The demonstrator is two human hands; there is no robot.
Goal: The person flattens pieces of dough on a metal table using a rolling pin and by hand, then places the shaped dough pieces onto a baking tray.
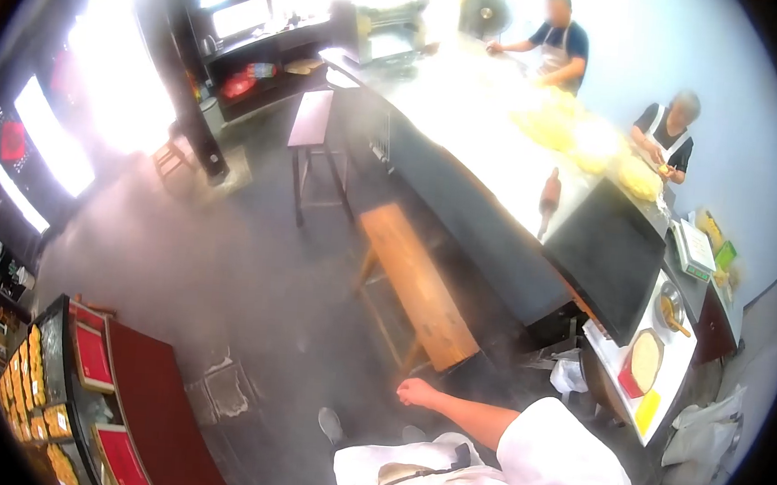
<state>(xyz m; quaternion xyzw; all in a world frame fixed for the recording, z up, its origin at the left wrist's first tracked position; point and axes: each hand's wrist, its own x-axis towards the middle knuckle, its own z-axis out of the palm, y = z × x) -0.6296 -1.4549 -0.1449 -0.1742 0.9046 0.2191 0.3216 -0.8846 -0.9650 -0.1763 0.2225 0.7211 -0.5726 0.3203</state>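
My right hand (415,392) hangs in front of my white apron, its fingers loosely curled, and no object shows in them. It is nearest to the low end of a long wooden bench (421,290), with a visible gap between them. The bare forearm comes out of a wide white sleeve (563,453). A dark tie (408,478) crosses the apron, and a grey shoe (331,425) shows on the floor below. My left hand is out of the picture.
A long worktable (468,140) bears yellowish dough and a rolling pin (550,195); two people work behind it. A black board (608,258) stands near a metal bowl (670,307). A stool (314,120) and a pastry display (45,381) flank the steamy floor.
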